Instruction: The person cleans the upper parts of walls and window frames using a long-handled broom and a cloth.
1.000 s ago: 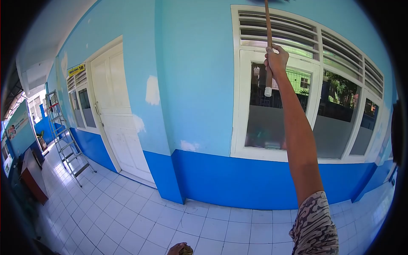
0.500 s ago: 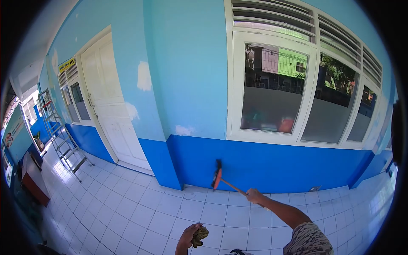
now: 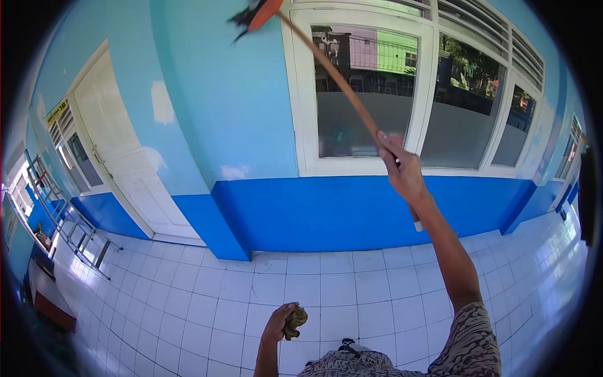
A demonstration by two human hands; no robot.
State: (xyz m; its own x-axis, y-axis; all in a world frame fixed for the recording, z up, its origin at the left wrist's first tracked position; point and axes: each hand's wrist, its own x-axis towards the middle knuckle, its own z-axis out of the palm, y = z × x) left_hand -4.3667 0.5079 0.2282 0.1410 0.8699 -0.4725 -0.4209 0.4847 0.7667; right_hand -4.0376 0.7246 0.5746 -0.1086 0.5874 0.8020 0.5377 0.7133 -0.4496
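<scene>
My right hand (image 3: 404,168) grips the wooden handle of a broom (image 3: 342,85), raised at a slant in front of the window. The broom's orange head (image 3: 264,14) with dark bristles is up at the light blue wall, left of the window frame. Low in front of me, my left hand (image 3: 276,323) is closed on a crumpled olive-brown cloth (image 3: 294,323), held over the tiled floor.
The wall is light blue (image 3: 251,113) above and dark blue (image 3: 314,217) below, with white patches. A white-framed window (image 3: 364,166) is ahead. To the left are a white door (image 3: 122,144), a metal ladder (image 3: 78,235) and a brown-sided cabinet (image 3: 53,298). White tiles (image 3: 207,301) cover the floor.
The broom has swung up from the foot of the wall to high beside the window, my right arm rising with it. My left hand keeps the cloth low. The view has shifted slightly.
</scene>
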